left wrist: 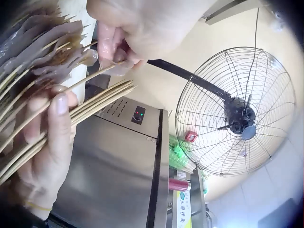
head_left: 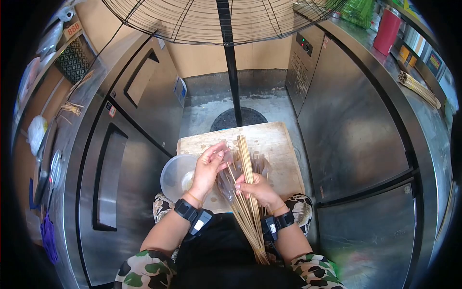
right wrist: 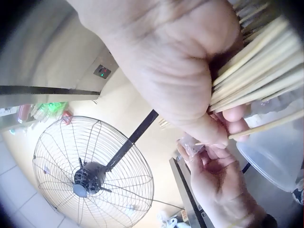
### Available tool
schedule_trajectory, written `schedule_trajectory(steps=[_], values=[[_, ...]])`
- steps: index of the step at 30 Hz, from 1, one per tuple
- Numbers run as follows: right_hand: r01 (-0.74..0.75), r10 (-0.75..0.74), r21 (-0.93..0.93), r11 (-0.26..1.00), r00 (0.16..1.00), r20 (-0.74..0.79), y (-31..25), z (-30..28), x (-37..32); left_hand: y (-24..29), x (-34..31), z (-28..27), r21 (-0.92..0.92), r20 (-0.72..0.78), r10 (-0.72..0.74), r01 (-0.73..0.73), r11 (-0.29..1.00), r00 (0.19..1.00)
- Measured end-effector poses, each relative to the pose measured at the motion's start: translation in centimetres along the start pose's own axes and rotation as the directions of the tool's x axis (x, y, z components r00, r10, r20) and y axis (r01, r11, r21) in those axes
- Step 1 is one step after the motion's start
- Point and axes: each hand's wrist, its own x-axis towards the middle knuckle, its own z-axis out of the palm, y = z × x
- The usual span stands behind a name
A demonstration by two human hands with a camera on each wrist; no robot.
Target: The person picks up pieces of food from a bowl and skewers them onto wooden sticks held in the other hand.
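Note:
My right hand (head_left: 262, 190) grips a bundle of bamboo skewers (head_left: 246, 159). Between its thumb and fingers it also pinches a single skewer (left wrist: 80, 83), whose tip points toward my left hand (head_left: 207, 171). A small, pale, translucent slice (left wrist: 121, 64) is pinched in the left fingers at that tip; its exact kind I cannot tell. Below the hands, several skewers carrying thin greyish slices (left wrist: 42, 45) lie on a worn wooden board (head_left: 202, 142). Beside the left wrist stands a clear plastic bowl (head_left: 168, 178), partly behind that hand.
Steel cabinets stand on the left (head_left: 139, 159) and right (head_left: 356, 120). Past the board rises a black fan pole (head_left: 232, 82) with a wire fan cage (head_left: 192, 29) above. More skewers (head_left: 418, 89) lie on the right counter, near a red cylindrical container (head_left: 387, 31).

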Motion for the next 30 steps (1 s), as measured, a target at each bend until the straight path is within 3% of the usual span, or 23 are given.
schedule_trajectory(steps=[2, 5, 8, 11, 14, 18, 22, 23, 25, 27, 30], values=[[0.012, -0.011, 0.012, 1.000, 1.000, -0.020, 0.2, -0.1, 0.0, 0.4, -1.2, 0.6, -0.096, -0.051, -0.005, 0.000, 0.995, 0.999], [0.009, -0.009, 0.012, 1.000, 1.000, -0.025, 0.1, 0.0, 0.0, -1.2, -1.1, -0.2, -0.043, -0.008, 0.017, -0.017, 0.999, 1.000], [0.006, -0.006, 0.013, 1.000, 1.000, -0.022, 0.2, 0.0, 0.1, -1.7, -0.5, -0.6, -0.004, -0.060, -0.045, 0.045, 0.999, 0.997], [0.004, -0.004, 0.004, 1.000, 0.999, -0.036, 0.3, -0.1, 0.1, -2.5, -0.3, -0.6, 0.206, -0.064, 0.188, -0.172, 0.963, 0.980], [0.018, -0.018, -0.012, 1.000, 0.999, -0.034, 0.6, -0.3, 0.3, -1.4, -2.0, 0.1, 0.711, 0.081, 0.360, -0.307, 0.633, 0.929], [0.012, -0.019, -0.061, 0.998, 0.994, -0.109, 1.4, -0.8, 0.6, -2.1, -4.0, 0.1, 0.807, 0.390, 0.244, -0.457, 0.373, 0.888], [0.027, -0.042, -0.096, 0.995, 0.986, -0.164, 2.0, -1.0, 0.7, -0.8, -4.6, -0.4, 0.745, 0.380, 0.120, -0.380, 0.548, 0.917], [0.035, -0.055, -0.105, 0.994, 0.980, -0.193, 1.7, -0.7, 0.5, -0.5, -4.4, -0.9, 0.626, 0.301, 0.114, -0.286, 0.725, 0.947], [0.071, -0.093, -0.106, 0.992, 0.969, -0.228, 1.9, -0.7, 0.4, -0.5, -2.9, -3.7, 0.500, 0.206, 0.147, -0.233, 0.834, 0.967], [0.085, -0.092, -0.040, 0.996, 0.971, -0.222, 1.9, -0.9, 0.3, -0.7, -1.3, -7.6, 0.542, 0.049, 0.166, -0.166, 0.824, 0.985], [0.042, -0.032, 0.041, 0.998, 0.975, -0.218, 1.0, -0.4, -0.1, -1.6, -0.2, -12.5, 0.938, -0.078, -0.025, 0.082, 0.337, 0.997]])
